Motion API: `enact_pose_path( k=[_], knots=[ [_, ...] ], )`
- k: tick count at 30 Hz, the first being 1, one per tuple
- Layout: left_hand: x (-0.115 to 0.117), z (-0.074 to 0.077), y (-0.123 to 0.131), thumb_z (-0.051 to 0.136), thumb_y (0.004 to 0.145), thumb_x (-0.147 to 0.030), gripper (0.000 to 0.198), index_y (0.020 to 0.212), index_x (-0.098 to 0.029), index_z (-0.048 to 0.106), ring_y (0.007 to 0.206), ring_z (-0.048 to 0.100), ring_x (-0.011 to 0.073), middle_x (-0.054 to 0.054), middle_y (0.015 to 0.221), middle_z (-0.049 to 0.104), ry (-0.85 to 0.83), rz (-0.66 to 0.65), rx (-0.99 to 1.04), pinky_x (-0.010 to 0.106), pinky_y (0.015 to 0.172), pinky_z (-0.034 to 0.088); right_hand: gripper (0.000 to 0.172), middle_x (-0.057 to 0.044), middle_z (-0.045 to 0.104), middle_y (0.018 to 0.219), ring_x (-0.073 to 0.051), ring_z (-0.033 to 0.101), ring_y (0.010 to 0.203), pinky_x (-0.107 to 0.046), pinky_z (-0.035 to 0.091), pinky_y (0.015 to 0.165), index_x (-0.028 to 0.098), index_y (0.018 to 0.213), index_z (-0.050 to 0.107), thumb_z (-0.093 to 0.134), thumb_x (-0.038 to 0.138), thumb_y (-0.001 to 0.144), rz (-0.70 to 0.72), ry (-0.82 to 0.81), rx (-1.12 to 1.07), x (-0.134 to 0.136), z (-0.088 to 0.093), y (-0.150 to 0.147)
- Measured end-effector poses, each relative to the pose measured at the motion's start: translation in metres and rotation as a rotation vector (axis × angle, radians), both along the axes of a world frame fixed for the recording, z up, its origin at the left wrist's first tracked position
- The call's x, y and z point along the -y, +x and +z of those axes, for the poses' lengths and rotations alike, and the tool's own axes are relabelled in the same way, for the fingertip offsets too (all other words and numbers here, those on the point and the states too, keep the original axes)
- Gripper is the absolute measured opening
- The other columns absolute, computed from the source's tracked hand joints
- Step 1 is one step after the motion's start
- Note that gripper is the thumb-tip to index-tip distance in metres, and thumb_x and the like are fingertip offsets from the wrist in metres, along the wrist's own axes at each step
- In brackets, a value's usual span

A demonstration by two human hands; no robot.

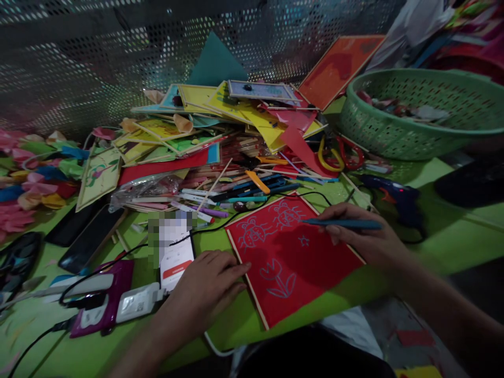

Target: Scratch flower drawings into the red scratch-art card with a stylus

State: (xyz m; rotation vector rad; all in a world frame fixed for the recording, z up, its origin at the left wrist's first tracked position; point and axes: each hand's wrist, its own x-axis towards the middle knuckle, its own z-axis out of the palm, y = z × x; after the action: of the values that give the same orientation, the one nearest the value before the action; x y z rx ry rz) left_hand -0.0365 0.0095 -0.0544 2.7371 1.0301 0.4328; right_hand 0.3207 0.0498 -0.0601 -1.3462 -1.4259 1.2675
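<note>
A red sheet edged with thin wooden sticks lies on the green table in front of me. Light blue line drawings mark it: two ladybird-like bugs, a small star and a tulip-like flower. My right hand grips a blue pen, its tip at the sheet's upper right, close to one bug drawing. At the sheet's left edge rests my left hand, fingers stretched out and fingertips touching the border. Its forearm passes beside a lit phone.
Framed coloured pictures, pens and sticks are heaped behind the sheet. A green basket and a glue gun stand right. On the left are a purple power strip, dark phones and a black cable crossing the table.
</note>
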Motion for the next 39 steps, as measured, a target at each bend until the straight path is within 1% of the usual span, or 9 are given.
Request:
enact_pose_path(
  k=[4, 7, 9, 12, 16, 23, 26, 32, 39],
  knots=[
    [0.0, -0.001, 0.0, 0.056, 0.101, -0.024, 0.026, 0.124, -0.021, 0.067, 0.089, 0.067, 0.0199, 0.005, 0.101, 0.071, -0.023, 0.001, -0.006, 0.035, 0.075, 0.053, 0.025, -0.001, 0.069, 0.075, -0.015, 0.06, 0.064, -0.027, 0.049, 0.058, 0.024, 0.094, 0.079, 0.088, 0.043, 0.08, 0.038, -0.026, -0.014, -0.003, 0.001, 0.001],
    [-0.001, -0.002, 0.0, 0.056, 0.101, -0.025, 0.024, 0.123, -0.022, 0.067, 0.088, 0.068, 0.0194, 0.005, 0.1, 0.071, -0.018, 0.001, 0.002, 0.035, 0.074, 0.053, 0.025, -0.002, 0.069, 0.074, -0.016, 0.06, 0.064, -0.028, 0.047, 0.057, 0.023, 0.088, 0.08, 0.085, 0.047, 0.082, 0.049, 0.007, -0.014, -0.003, -0.002, 0.001],
    [-0.001, -0.002, 0.0, 0.055, 0.102, -0.024, 0.023, 0.121, -0.022, 0.068, 0.086, 0.067, 0.0183, 0.004, 0.098, 0.071, -0.007, 0.001, 0.008, 0.033, 0.073, 0.053, 0.027, -0.003, 0.069, 0.073, -0.017, 0.06, 0.063, -0.029, 0.046, 0.056, 0.023, 0.088, 0.08, 0.082, 0.049, 0.083, 0.048, 0.022, 0.001, -0.001, -0.005, 0.001],
    [-0.002, -0.002, 0.001, 0.054, 0.102, -0.024, 0.024, 0.122, -0.023, 0.067, 0.084, 0.067, 0.0174, 0.004, 0.098, 0.072, 0.012, 0.001, 0.016, 0.032, 0.072, 0.052, 0.026, -0.002, 0.068, 0.071, -0.017, 0.059, 0.061, -0.03, 0.045, 0.054, 0.025, 0.09, 0.077, 0.083, 0.049, 0.082, 0.055, 0.005, 0.04, 0.0, -0.009, 0.0],
    [-0.001, -0.002, 0.001, 0.053, 0.103, -0.025, 0.023, 0.122, -0.023, 0.066, 0.085, 0.068, 0.0181, 0.004, 0.099, 0.072, 0.02, -0.003, 0.013, 0.033, 0.071, 0.052, 0.027, -0.001, 0.065, 0.066, -0.017, 0.055, 0.057, -0.03, 0.041, 0.051, 0.025, 0.08, 0.07, 0.083, 0.049, 0.081, 0.069, 0.01, 0.075, -0.001, -0.011, -0.001],
    [0.0, 0.0, 0.0, 0.058, 0.1, -0.022, 0.024, 0.122, -0.023, 0.067, 0.087, 0.067, 0.0173, 0.004, 0.099, 0.071, -0.004, 0.012, -0.003, 0.031, 0.074, 0.052, 0.03, -0.002, 0.064, 0.066, -0.018, 0.053, 0.055, -0.032, 0.039, 0.048, 0.027, 0.075, 0.069, 0.081, 0.054, 0.08, 0.089, 0.057, 0.15, -0.002, -0.007, -0.004],
    [0.0, 0.0, 0.0, 0.059, 0.099, -0.021, 0.025, 0.122, -0.023, 0.068, 0.088, 0.067, 0.0175, 0.004, 0.1, 0.071, -0.018, 0.015, -0.005, 0.032, 0.075, 0.052, 0.029, -0.002, 0.064, 0.065, -0.018, 0.052, 0.054, -0.032, 0.038, 0.048, 0.027, 0.074, 0.069, 0.081, 0.053, 0.079, 0.095, 0.056, 0.167, -0.002, -0.005, -0.005],
    [-0.001, 0.0, 0.001, 0.056, 0.101, -0.023, 0.024, 0.122, -0.023, 0.068, 0.086, 0.066, 0.0188, 0.004, 0.099, 0.071, -0.019, 0.013, 0.006, 0.033, 0.073, 0.051, 0.03, -0.002, 0.064, 0.066, -0.019, 0.051, 0.055, -0.032, 0.038, 0.048, 0.027, 0.075, 0.069, 0.081, 0.055, 0.077, 0.103, 0.03, 0.174, -0.003, -0.006, -0.005],
    [-0.001, -0.002, 0.0, 0.057, 0.101, -0.023, 0.025, 0.123, -0.021, 0.068, 0.087, 0.066, 0.0185, 0.004, 0.1, 0.072, -0.017, 0.003, 0.01, 0.033, 0.073, 0.051, 0.028, -0.001, 0.062, 0.065, -0.017, 0.049, 0.054, -0.032, 0.036, 0.048, 0.027, 0.077, 0.069, 0.079, 0.052, 0.08, 0.116, 0.035, 0.19, -0.002, -0.005, -0.006]
  ],
)
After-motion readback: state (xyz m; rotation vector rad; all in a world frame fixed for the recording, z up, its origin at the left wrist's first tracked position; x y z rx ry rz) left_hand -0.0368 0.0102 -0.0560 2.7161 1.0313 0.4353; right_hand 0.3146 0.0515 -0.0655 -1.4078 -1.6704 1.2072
